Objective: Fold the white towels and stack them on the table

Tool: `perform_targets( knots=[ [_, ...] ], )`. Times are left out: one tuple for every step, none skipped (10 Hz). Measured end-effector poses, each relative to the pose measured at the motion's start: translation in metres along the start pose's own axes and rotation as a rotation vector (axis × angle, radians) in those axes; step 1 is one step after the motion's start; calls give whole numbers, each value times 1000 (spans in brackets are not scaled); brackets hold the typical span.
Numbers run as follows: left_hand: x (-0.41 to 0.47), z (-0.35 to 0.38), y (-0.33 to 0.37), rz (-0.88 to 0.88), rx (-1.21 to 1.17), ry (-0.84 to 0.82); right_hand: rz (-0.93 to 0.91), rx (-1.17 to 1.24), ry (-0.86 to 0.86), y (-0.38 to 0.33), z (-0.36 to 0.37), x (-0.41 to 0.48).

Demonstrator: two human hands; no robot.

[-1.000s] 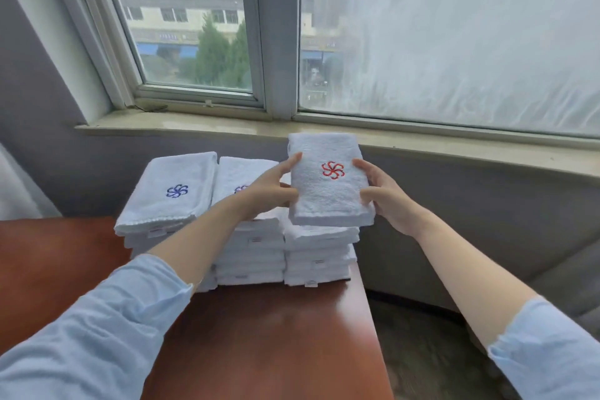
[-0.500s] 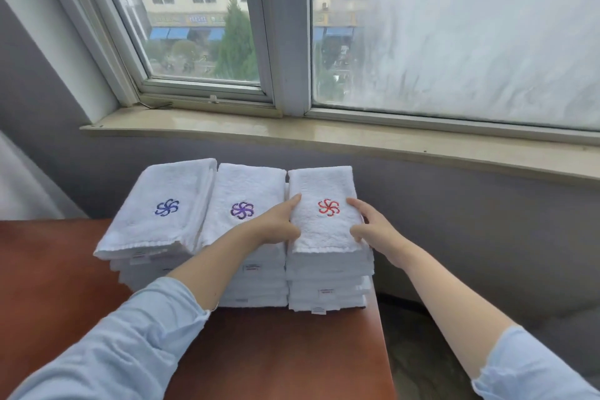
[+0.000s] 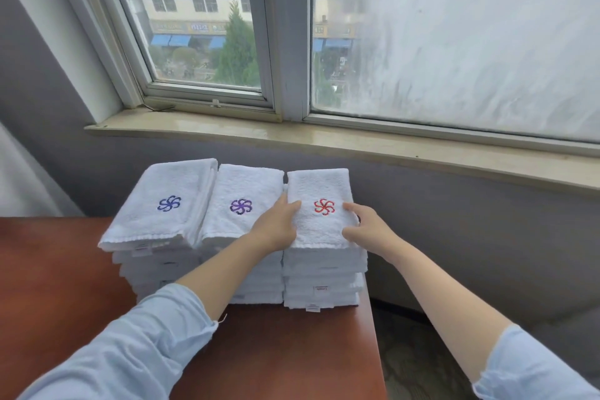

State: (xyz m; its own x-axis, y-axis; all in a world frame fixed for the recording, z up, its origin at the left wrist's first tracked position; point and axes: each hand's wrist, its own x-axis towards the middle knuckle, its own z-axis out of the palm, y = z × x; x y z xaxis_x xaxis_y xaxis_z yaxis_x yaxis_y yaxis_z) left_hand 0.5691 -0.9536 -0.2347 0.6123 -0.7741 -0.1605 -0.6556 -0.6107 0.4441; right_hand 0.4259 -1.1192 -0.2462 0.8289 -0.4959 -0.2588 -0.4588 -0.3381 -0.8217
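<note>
Gripping red-logo towel [image 3: 319, 232], left hand [image 3: 278, 228], right hand [image 3: 367, 228], fingers hidden behind edges

Left top towel [image 3: 156, 224]: white, blue pinwheel emblem. Middle top towel [image 3: 242, 185]: white, purple pinwheel emblem. Right top towel [image 3: 319, 232]: white, red pinwheel emblem. Stacked towels [image 3: 324, 266] beneath: plain white, small white labels [image 3: 320, 290]. Tabletop [image 3: 292, 354]: reddish-brown. Left sleeve [image 3: 136, 351] and right sleeve [image 3: 535, 370]: pale blue. Wall [image 3: 454, 221]: grey. Window sill [image 3: 357, 143]: beige.
</note>
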Motion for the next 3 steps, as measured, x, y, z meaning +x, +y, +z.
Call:
perform_targets(
  knots=[
    [-9,-5,1,17,57,-6,-22,-173,-14,-8,-2,-8],
    [-23,-13,3,35,52,-29,-46,-390,-35,-20,-1,-21],
    [-37,-17,4,39,55,-19,-102,-569,-24,-33,4,-35]
  ],
)
